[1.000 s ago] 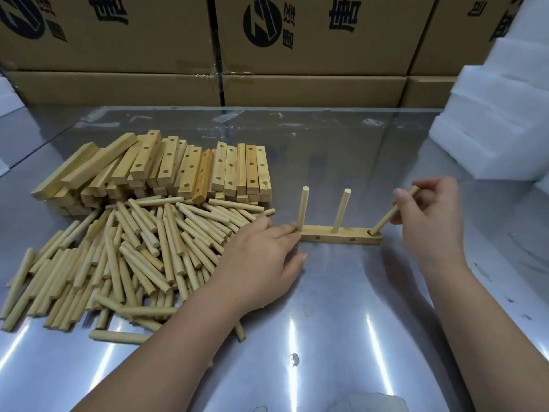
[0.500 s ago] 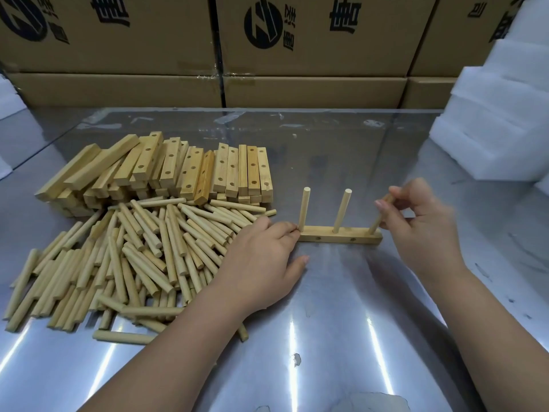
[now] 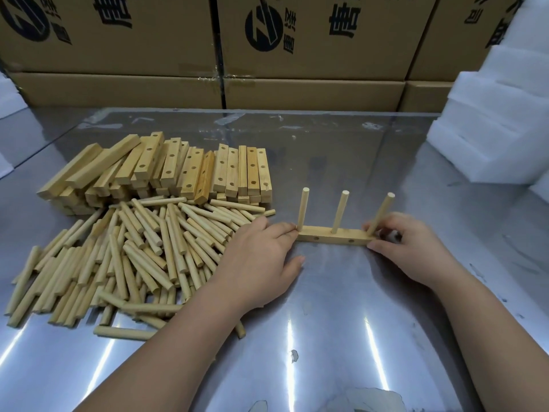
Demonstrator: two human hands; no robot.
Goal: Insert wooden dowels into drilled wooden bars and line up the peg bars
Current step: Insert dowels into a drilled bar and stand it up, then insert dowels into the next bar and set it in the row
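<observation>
Single head view (wide-angle), looks forward and down, close over steel table (image 3: 326, 322); cardboard boxes (image 3: 118, 40) beyond far edge.

Right hand (image 3: 413, 248): formerly pinching the upper end of the third dowel (image 3: 381, 214); now lowered, fingers (image 3: 386, 249) pinching the right end of the peg bar (image 3: 332, 237). Third dowel: formerly steeply slanted, tip at the hole; now standing in the bar just above the fingers, leaning slightly right, top free.
</observation>
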